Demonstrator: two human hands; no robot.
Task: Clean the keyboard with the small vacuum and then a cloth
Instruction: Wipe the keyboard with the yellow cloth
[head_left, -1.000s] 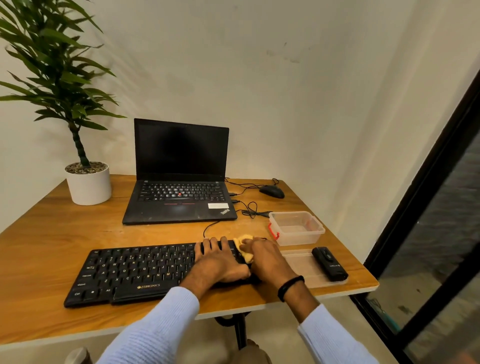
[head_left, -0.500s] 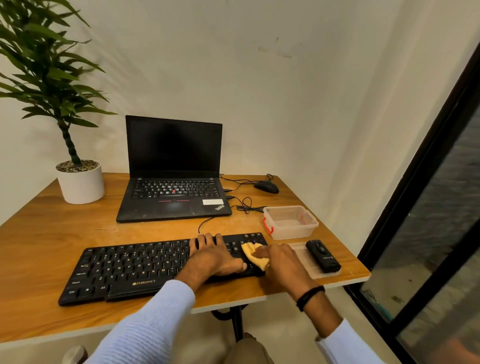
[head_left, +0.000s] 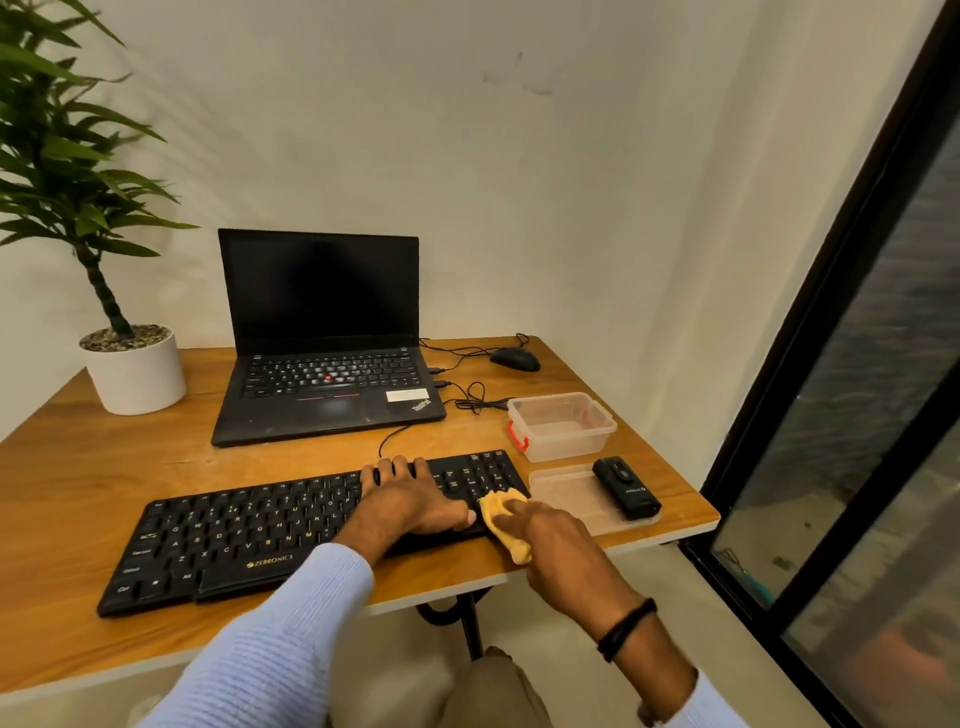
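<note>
Cloth (head_left: 503, 522) under right hand (head_left: 558, 553) — left hand (head_left: 410, 501) flat on keyboard (head_left: 249, 535).

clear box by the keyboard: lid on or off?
Off. The box is open-topped; the lid lies flat beside it, under the vacuum.

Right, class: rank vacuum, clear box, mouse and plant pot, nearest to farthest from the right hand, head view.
1. vacuum, just right of the right hand
2. clear box, behind the vacuum
3. mouse, back right
4. plant pot, back left
</note>
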